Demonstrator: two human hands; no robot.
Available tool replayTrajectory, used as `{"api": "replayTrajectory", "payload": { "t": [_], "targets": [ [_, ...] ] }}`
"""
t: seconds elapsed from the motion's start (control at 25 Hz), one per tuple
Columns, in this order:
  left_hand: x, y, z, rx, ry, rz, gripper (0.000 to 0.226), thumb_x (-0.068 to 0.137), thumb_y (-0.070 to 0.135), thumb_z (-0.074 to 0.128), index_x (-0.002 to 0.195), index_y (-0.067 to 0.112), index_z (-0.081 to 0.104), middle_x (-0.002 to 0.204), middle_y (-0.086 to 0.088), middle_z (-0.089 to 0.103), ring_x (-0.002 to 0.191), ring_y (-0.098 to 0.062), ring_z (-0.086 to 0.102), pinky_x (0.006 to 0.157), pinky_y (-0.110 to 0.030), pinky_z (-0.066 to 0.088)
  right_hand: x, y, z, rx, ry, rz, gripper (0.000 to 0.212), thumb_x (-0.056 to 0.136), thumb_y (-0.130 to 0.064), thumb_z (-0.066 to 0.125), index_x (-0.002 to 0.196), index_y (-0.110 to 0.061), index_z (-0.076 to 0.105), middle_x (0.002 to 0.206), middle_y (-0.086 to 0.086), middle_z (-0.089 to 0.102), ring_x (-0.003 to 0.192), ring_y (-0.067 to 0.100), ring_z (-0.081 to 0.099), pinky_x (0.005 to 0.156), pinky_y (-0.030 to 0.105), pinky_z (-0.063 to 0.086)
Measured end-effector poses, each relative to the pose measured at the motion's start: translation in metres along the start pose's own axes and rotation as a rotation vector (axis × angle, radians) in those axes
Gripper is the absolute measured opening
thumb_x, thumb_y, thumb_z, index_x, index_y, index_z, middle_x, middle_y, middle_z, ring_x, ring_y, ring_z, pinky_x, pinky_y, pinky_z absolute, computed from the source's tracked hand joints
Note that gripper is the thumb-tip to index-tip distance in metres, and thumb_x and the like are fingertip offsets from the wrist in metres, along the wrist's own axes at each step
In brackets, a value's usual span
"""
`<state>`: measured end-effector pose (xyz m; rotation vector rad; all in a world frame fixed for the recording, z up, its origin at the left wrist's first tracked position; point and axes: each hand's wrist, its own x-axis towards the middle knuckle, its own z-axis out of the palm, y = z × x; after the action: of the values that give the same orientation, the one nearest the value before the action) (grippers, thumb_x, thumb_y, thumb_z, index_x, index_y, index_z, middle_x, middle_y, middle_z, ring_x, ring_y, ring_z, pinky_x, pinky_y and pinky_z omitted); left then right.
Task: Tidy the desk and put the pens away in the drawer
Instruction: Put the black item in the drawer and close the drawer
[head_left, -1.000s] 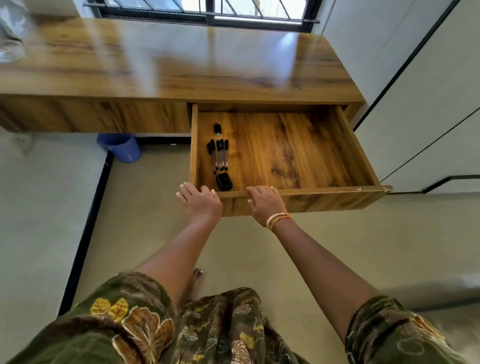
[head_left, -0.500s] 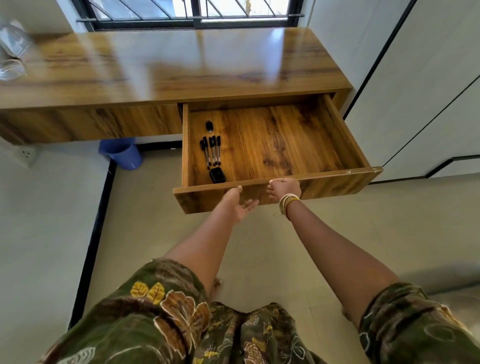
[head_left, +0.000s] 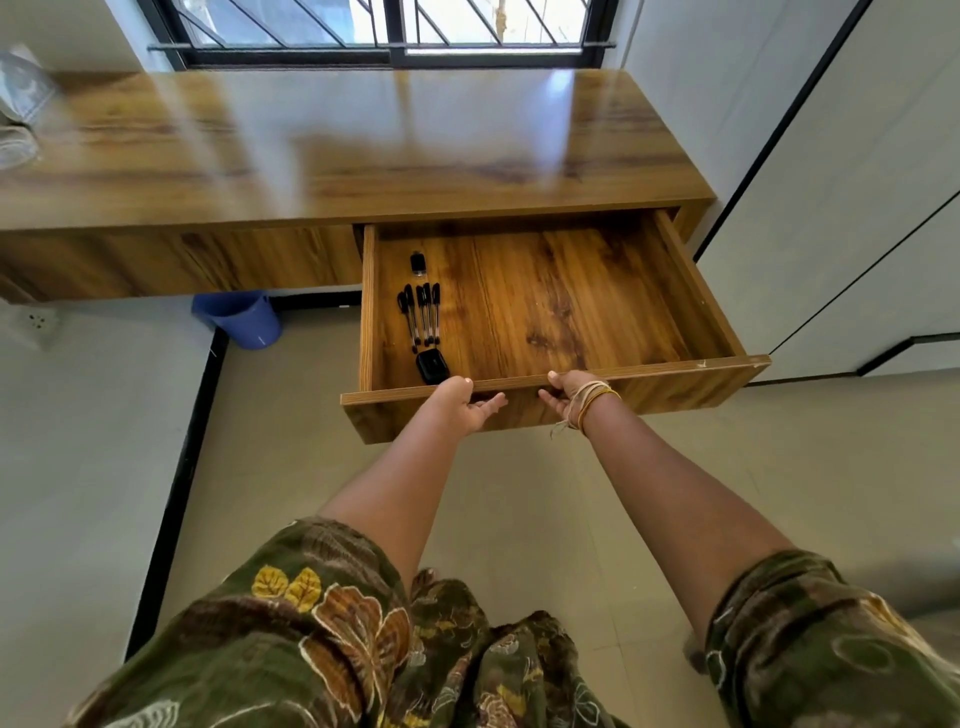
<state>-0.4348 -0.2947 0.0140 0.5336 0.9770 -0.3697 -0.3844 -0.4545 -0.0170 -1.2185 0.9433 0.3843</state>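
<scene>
Both hands are on the drawer's front panel (head_left: 649, 387). The left hand (head_left: 460, 408) sits with its thumb on the panel's top edge and its fingers spread loosely open against the outer face, palm toward the wood, nothing held. The right hand (head_left: 566, 392), just beside it and a little apart, has its fingers hooked over the same top edge from the outside; how tightly it grips cannot be told from here. Thin bangles (head_left: 595, 397) and a pale thread ring that right wrist.

Just beyond the left thumb, inside the open drawer (head_left: 571, 306), lies a small black case (head_left: 432, 365), nearly touching the front panel. Straight past it sits a neat cluster of black pens (head_left: 421, 314), side by side and running away from the hands, near the drawer's left wall. Farther still along that line stands a small dark-capped bottle (head_left: 418, 263). The drawer floor ahead of the right hand is bare wood.

Beyond the drawer stretches the glossy wooden desk (head_left: 363, 150), with a barred window (head_left: 395, 26) behind it. Far off to the left of the hands, at the desk's end, some clear, blurred things (head_left: 21, 109) sit on top. Down below and left of the left hand, a blue bin (head_left: 239, 319) rests on the floor. The floral sleeves (head_left: 291, 639) fill the near edge.
</scene>
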Motion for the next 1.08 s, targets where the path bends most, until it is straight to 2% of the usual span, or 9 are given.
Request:
{"api": "replayTrajectory", "payload": {
  "t": [0.16, 0.28, 0.36, 0.44, 0.56, 0.64, 0.76, 0.84, 1.08],
  "targets": [
    [0.016, 0.019, 0.015, 0.046, -0.026, -0.016, 0.051, 0.104, 0.014, 0.035, 0.149, -0.005, 0.018, 0.153, -0.033, 0.021, 0.131, -0.043, 0.046, 0.093, -0.033, 0.054, 0.013, -0.020, 0.018, -0.029, -0.008, 0.017, 0.038, 0.086, 0.006, 0.063, 0.123, 0.003, 0.053, 0.109, 0.016, 0.053, 0.097, 0.029, 0.057, 0.065, 0.034, 0.056],
    [0.036, 0.042, 0.031, 0.076, -0.002, -0.021, 0.051, 0.104, 0.015, 0.036, 0.148, -0.005, 0.021, 0.153, -0.031, 0.023, 0.131, -0.041, 0.047, 0.089, -0.033, 0.054, 0.027, -0.041, 0.037, -0.041, -0.011, 0.021, 0.036, 0.088, 0.005, 0.060, 0.123, 0.003, 0.052, 0.112, 0.017, 0.051, 0.109, 0.031, 0.057, 0.070, 0.036, 0.057],
    [0.045, 0.058, 0.043, 0.116, -0.002, -0.014, 0.050, 0.104, 0.014, 0.036, 0.148, -0.005, 0.022, 0.153, -0.030, 0.025, 0.132, -0.040, 0.046, 0.093, -0.034, 0.053, 0.036, -0.054, 0.052, -0.044, -0.005, 0.026, 0.037, 0.088, 0.004, 0.060, 0.124, 0.002, 0.051, 0.116, 0.018, 0.053, 0.113, 0.032, 0.057, 0.067, 0.035, 0.057],
    [0.054, 0.077, 0.055, 0.124, 0.002, -0.031, 0.049, 0.104, 0.014, 0.037, 0.147, -0.006, 0.024, 0.153, -0.029, 0.027, 0.132, -0.038, 0.047, 0.097, -0.033, 0.052, 0.045, -0.068, 0.067, -0.041, 0.018, 0.021, 0.038, 0.088, 0.002, 0.061, 0.125, 0.002, 0.052, 0.120, 0.018, 0.056, 0.110, 0.032, 0.059, 0.056, 0.033, 0.055],
    [0.069, 0.104, 0.075, 0.132, 0.011, -0.038, 0.050, 0.103, 0.013, 0.040, 0.147, -0.006, 0.026, 0.151, -0.028, 0.031, 0.131, -0.037, 0.049, 0.097, -0.033, 0.052, 0.062, -0.091, 0.089, -0.044, 0.029, 0.005, 0.038, 0.087, 0.002, 0.063, 0.124, 0.003, 0.053, 0.115, 0.018, 0.058, 0.102, 0.030, 0.060, 0.050, 0.032, 0.053],
    [0.080, 0.120, 0.086, 0.161, 0.019, -0.027, 0.049, 0.102, 0.014, 0.042, 0.145, -0.006, 0.029, 0.150, -0.027, 0.034, 0.130, -0.036, 0.050, 0.095, -0.034, 0.053, 0.074, -0.103, 0.102, -0.054, 0.029, -0.013, 0.038, 0.087, 0.001, 0.063, 0.124, 0.003, 0.053, 0.117, 0.018, 0.057, 0.104, 0.032, 0.060, 0.052, 0.032, 0.054],
    [0.097, 0.146, 0.102, 0.206, 0.017, -0.045, 0.043, 0.102, 0.015, 0.045, 0.140, -0.005, 0.038, 0.141, -0.027, 0.046, 0.123, -0.033, 0.057, 0.084, -0.033, 0.055, 0.091, -0.118, 0.122, -0.065, 0.015, -0.036, 0.036, 0.089, -0.001, 0.061, 0.124, 0.005, 0.052, 0.120, 0.020, 0.055, 0.111, 0.035, 0.060, 0.063, 0.034, 0.055],
    [0.107, 0.161, 0.113, 0.227, 0.002, -0.049, 0.040, 0.102, 0.016, 0.044, 0.136, -0.005, 0.041, 0.136, -0.027, 0.052, 0.118, -0.031, 0.062, 0.080, -0.030, 0.055, 0.101, -0.131, 0.134, -0.074, 0.006, -0.046, 0.034, 0.089, -0.002, 0.062, 0.121, 0.005, 0.052, 0.118, 0.020, 0.056, 0.106, 0.035, 0.063, 0.065, 0.034, 0.055],
    [0.139, 0.203, 0.143, 0.215, 0.002, -0.046, 0.040, 0.101, 0.015, 0.046, 0.136, -0.005, 0.041, 0.137, -0.028, 0.049, 0.116, -0.031, 0.062, 0.078, -0.029, 0.056, 0.134, -0.165, 0.169, -0.074, 0.024, -0.068, 0.036, 0.087, -0.005, 0.066, 0.119, 0.005, 0.054, 0.116, 0.020, 0.060, 0.091, 0.031, 0.067, 0.039, 0.026, 0.052]
  ]
}}
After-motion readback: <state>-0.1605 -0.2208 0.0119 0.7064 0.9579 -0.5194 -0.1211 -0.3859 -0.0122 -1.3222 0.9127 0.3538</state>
